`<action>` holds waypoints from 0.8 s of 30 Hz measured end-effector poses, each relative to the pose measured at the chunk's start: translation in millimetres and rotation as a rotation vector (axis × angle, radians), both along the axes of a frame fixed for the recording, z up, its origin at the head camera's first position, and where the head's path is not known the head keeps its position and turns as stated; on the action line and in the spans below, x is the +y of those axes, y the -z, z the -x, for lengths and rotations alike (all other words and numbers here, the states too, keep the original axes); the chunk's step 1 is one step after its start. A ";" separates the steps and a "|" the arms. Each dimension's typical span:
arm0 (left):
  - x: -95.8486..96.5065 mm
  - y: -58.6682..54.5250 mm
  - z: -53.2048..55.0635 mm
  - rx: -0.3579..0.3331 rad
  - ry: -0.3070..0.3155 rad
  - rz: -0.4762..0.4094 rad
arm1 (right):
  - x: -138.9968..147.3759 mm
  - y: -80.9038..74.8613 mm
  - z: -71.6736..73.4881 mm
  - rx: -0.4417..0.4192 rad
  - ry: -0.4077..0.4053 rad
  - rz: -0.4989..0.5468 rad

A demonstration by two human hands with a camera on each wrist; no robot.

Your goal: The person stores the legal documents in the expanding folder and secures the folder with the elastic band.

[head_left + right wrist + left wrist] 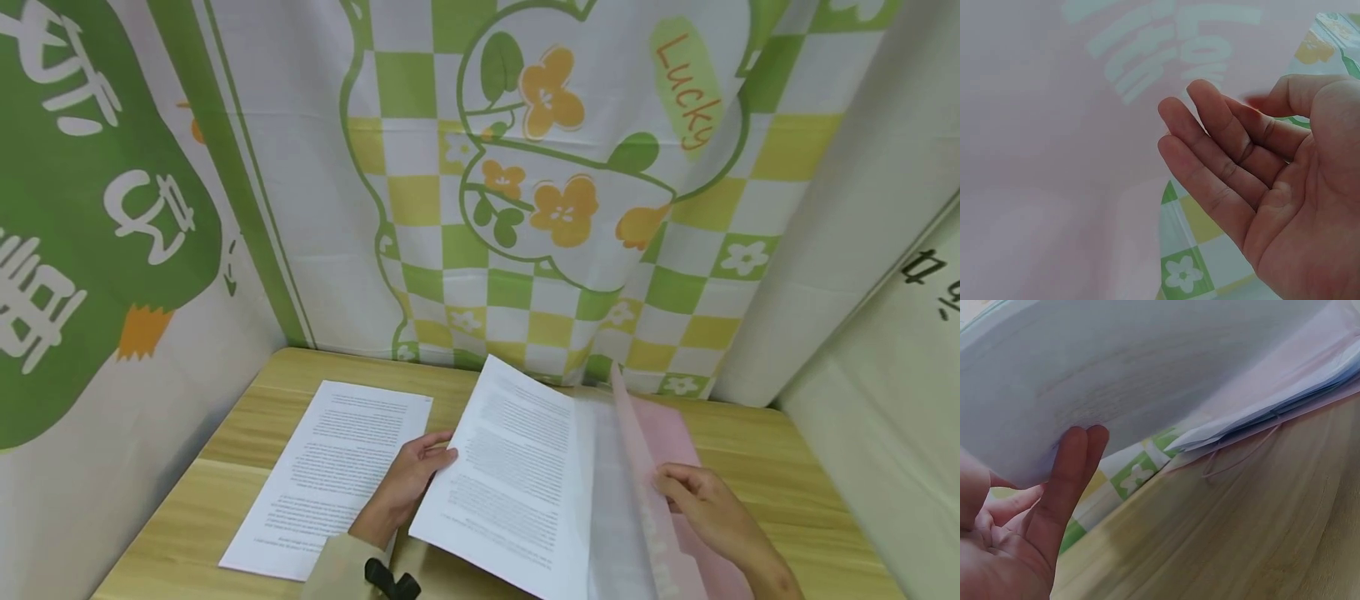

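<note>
My left hand point(408, 475) pinches the left edge of a printed sheet point(510, 467), thumb on the printed face and fingers behind. In the left wrist view two fingertips point(1099, 434) press the back of that sheet. The sheet is lifted and tilted over the table, its right side against translucent white leaves point(611, 492) of a pink folder point(678, 433). My right hand point(708, 508) pinches the edge of the folder's raised pink cover point(1054, 156), which bears white lettering in the right wrist view. The folder's lower part runs out of the head view.
Left of the hands another printed sheet point(337, 467) lies flat on the wooden table point(795, 492). Behind the table's far edge hangs a green-and-yellow checked curtain point(465, 208). A thin pink cord loop point(1241, 459) hangs by the folder's edge, over the wood.
</note>
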State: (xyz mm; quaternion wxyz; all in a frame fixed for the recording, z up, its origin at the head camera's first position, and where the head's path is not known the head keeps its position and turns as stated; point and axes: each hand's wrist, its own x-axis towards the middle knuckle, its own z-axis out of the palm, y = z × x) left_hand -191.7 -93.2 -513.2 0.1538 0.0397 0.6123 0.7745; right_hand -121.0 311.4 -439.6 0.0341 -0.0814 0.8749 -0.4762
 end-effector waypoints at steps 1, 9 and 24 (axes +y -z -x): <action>1.6 0.5 0.6 -0.006 -0.002 -0.007 | 0.2 0.3 0.0 0.002 0.000 -0.001; 6.4 -0.1 1.4 0.006 -0.033 0.019 | 0.0 1.3 -1.1 0.005 0.009 -0.007; 10.3 3.2 7.8 0.021 -0.065 0.000 | 0.5 0.7 -0.5 0.018 -0.001 -0.009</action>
